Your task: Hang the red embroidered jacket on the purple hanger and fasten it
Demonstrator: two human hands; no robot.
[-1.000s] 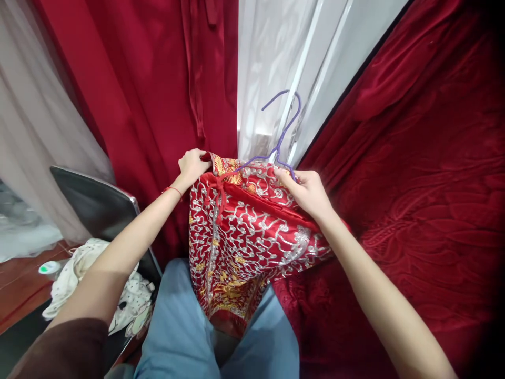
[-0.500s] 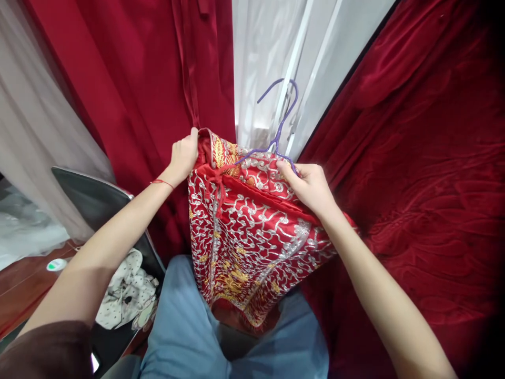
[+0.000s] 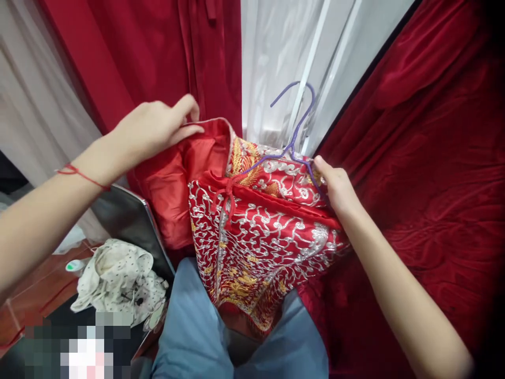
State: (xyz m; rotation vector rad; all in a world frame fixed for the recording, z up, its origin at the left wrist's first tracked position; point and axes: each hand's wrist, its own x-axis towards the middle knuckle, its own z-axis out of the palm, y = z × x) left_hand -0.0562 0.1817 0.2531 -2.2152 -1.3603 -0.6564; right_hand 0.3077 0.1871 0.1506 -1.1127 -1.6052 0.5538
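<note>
A red garment (image 3: pixel 260 231) with silver and gold embroidery hangs in front of my knees on a purple hanger (image 3: pixel 292 139), whose hook points up. My left hand (image 3: pixel 165 123) pinches the edge of the garment at the upper left, thumb against fingers, and draws it out so the plain red lining (image 3: pixel 169 205) shows. With my right hand (image 3: pixel 337 189) I grip the garment's top edge together with the hanger's right arm; those fingers are partly hidden behind the cloth. A red tie (image 3: pixel 230 195) is knotted near the upper left of the embroidered front.
Red curtains (image 3: pixel 150 52) hang behind, with white sheer cloth (image 3: pixel 272 63) between them. Dark red fabric (image 3: pixel 426 210) fills the right side. A black chair (image 3: pixel 126 221) on the left holds a spotted cream cloth (image 3: pixel 114 273). A pixelated patch covers the lower left.
My left hand has moved left and up relative to the garment, pulling its edge outward and exposing more lining. The right hand keeps its grip; garment and hanger sit slightly further right.
</note>
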